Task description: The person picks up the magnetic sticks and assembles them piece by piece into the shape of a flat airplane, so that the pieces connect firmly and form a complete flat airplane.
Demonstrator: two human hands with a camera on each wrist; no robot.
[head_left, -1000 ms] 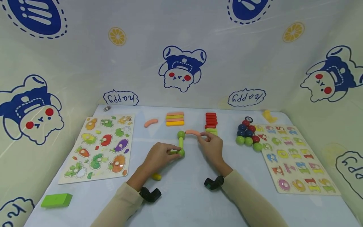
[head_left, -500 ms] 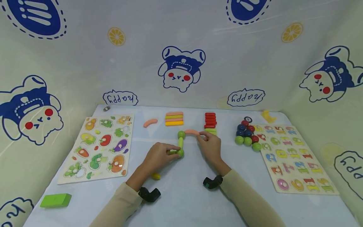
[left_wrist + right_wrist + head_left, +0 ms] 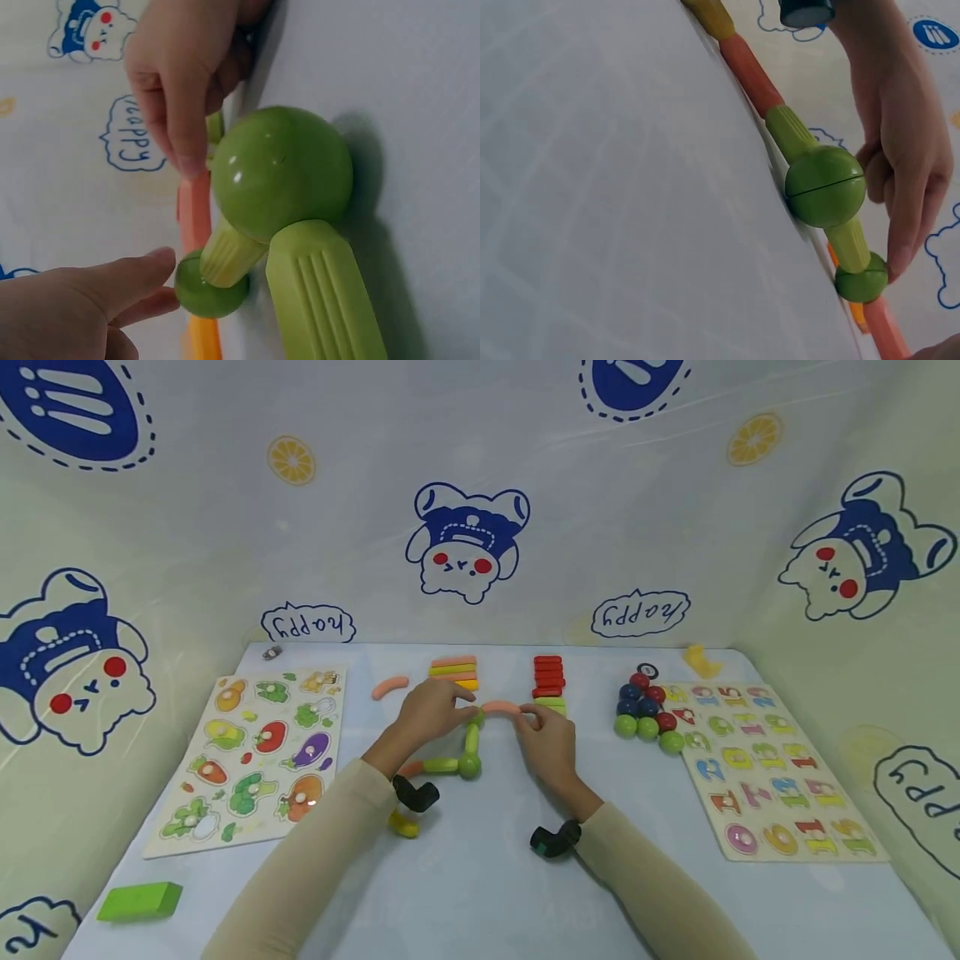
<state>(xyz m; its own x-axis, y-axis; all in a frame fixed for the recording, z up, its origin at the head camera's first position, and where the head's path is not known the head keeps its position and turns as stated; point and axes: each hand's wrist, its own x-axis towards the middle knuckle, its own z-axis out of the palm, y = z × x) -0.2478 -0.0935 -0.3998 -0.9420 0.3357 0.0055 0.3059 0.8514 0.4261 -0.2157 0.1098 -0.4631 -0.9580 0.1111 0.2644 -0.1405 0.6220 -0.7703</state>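
Note:
In the head view my left hand (image 3: 429,715) reaches to the far small green ball (image 3: 213,286), thumb and index finger spread, fingertips right at its top. My right hand (image 3: 549,745) pinches the right end of a curved pink stick (image 3: 498,707), whose other end meets that ball. A ribbed light green stick (image 3: 472,739) joins the far ball to a nearer green ball (image 3: 281,171). From the nearer ball another light green stick (image 3: 789,133) runs left to a pink piece (image 3: 751,75) and a curved yellow piece (image 3: 403,824), partly hidden by my left wrist.
Stacks of pink-and-yellow sticks (image 3: 453,667) and red sticks (image 3: 548,675) lie at the back. Coloured balls (image 3: 637,706) cluster at right. A vegetable puzzle board (image 3: 247,760), a number puzzle board (image 3: 772,777) and a green block (image 3: 140,902) flank the work.
My left hand has left the nearer green ball and moved forward to the far one. My right hand still holds the pink stick. The head view has shifted slightly.

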